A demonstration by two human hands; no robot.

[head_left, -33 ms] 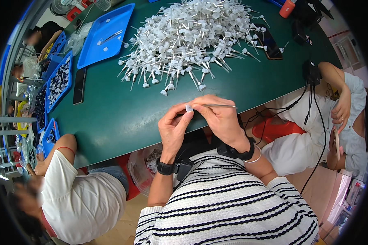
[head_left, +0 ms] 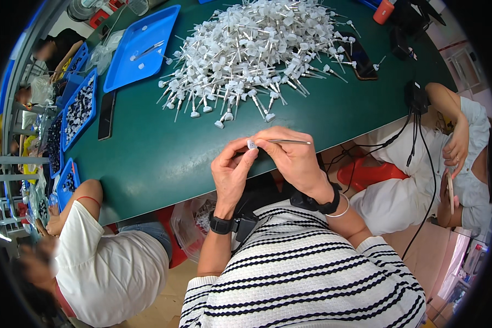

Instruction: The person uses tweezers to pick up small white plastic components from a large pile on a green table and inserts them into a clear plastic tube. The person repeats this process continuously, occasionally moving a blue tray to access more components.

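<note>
My left hand (head_left: 230, 174) pinches a small translucent white plastic piece (head_left: 251, 145) between thumb and fingertips. Close against it, my right hand (head_left: 293, 159) is closed on a slim metal tool (head_left: 291, 141), which sticks out to the right past the knuckles. Fingers cover the tool's left end, so its contact with the piece cannot be made out. Both hands are above the near edge of the green table (head_left: 147, 164). Beyond them lies a large pile of white plastic parts with thin metal shafts (head_left: 257, 49), a few of them loose at its near side.
A blue tray (head_left: 118, 68) at the left holds tweezers (head_left: 147, 50) and a few white bits. Phones (head_left: 106, 116) (head_left: 361, 59) lie either side of the pile. Small parts fill another blue tray (head_left: 81, 106). Co-workers sit left and right; black cables (head_left: 415, 131) hang at the right edge.
The white piece and the metal tool have shifted very slightly to the left. Both hands keep their grip, and the pile stays as it was.
</note>
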